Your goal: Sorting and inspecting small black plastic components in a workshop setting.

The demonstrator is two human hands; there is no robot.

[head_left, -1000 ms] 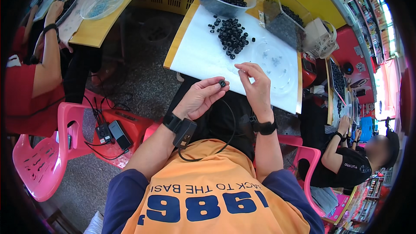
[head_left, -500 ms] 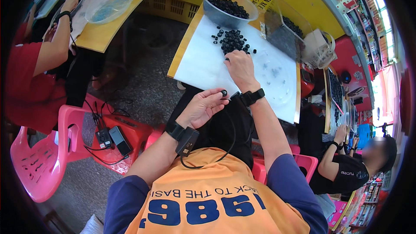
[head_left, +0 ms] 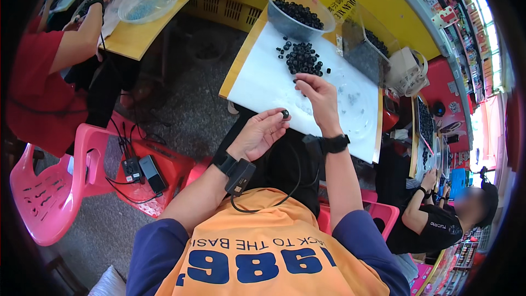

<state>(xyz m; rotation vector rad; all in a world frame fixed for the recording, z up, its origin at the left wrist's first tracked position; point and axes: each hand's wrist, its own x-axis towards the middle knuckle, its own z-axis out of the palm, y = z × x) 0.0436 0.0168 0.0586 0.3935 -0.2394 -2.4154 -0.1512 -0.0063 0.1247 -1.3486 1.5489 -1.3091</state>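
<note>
My left hand (head_left: 259,136) hovers in front of the table's near edge, pinching a small black round part (head_left: 285,114) between thumb and fingertips. Over the white sheet (head_left: 257,85), my right hand (head_left: 319,98) has thumb and forefinger pressed together on a small dark piece (head_left: 296,80); the fingers cover most of it. Just beyond these fingertips lies a loose pile of small black cylindrical parts (head_left: 302,59). A clear round bowl (head_left: 287,27) behind the pile holds many more of them.
A clear rectangular bin (head_left: 364,49) with black parts stands right of the bowl, beside a pale bag (head_left: 406,74). People work at tables on both sides. A pink chair (head_left: 49,186) and a red stool (head_left: 164,167) with cables stand at left.
My right hand has drawn back from the pile toward me, now with a small dark piece between its fingertips. The left hand keeps its black part, nearly in place.
</note>
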